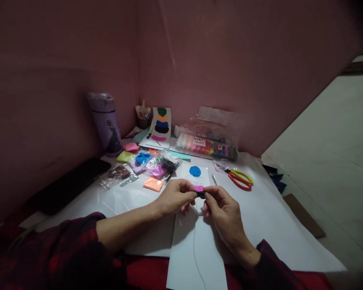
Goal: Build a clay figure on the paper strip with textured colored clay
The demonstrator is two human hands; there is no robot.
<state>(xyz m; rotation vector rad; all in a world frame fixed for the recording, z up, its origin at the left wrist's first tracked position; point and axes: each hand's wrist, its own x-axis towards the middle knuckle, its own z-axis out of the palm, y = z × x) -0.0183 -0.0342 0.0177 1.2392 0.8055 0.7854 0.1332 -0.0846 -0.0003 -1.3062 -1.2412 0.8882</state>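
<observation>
Between the fingertips of my left hand (pixel 178 196) and my right hand (pixel 224 207) is a small piece of black clay (pixel 201 194), pinched from both sides. The hands are over a long white paper strip (pixel 196 249) that bears a thin curved drawn line. On the strip, a pink clay patch (pixel 198 188) shows just behind the black piece, and a round blue clay patch (pixel 195 171) lies farther up. Fingers of both hands hide part of the strip.
Clay packets (pixel 153 184) lie at left, near a purple bottle (pixel 106 125) and a dark flat object (pixel 72 183). Scissors (pixel 240 179) lie at right. Behind are a decorated card (pixel 149 139), a stick cup (pixel 143 122) and a clay bag (pixel 199 143).
</observation>
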